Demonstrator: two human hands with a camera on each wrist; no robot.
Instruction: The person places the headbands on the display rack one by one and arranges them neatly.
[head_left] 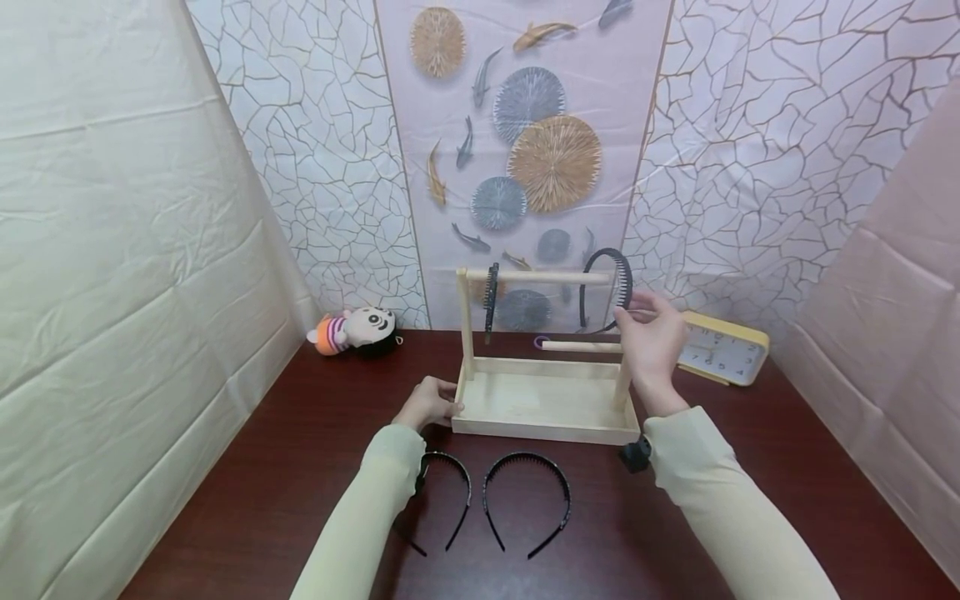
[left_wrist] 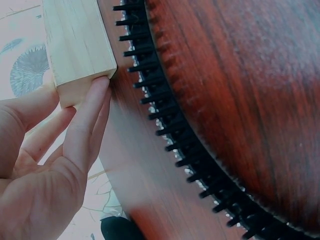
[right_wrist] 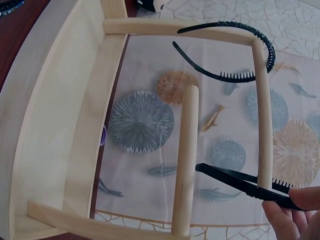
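Note:
My left hand (head_left: 429, 403) grips the left front corner of a wooden stand (head_left: 543, 432), thumb on one side and fingers on the other. My right hand (head_left: 651, 337) pinches a black toothed headband (head_left: 627, 279) at the stand's upper right. The free end of the top bar (right_wrist: 264, 150) reaches into that headband's loop. Another black headband (right_wrist: 272, 52) hangs on the same bar near the left post (head_left: 466, 325). Two more headbands lie on the table in front, one (head_left: 567, 492) in the middle and one (head_left: 467, 483) partly behind my left sleeve.
A lower bar (head_left: 581, 347) juts left from the right post. Behind the tray shows a purple ring (head_left: 537, 341). A plush doll (head_left: 356, 329) lies at the back left, and a yellow-framed clock (head_left: 723, 348) leans at the back right. Patterned cloth (head_left: 345, 167) hangs behind the table.

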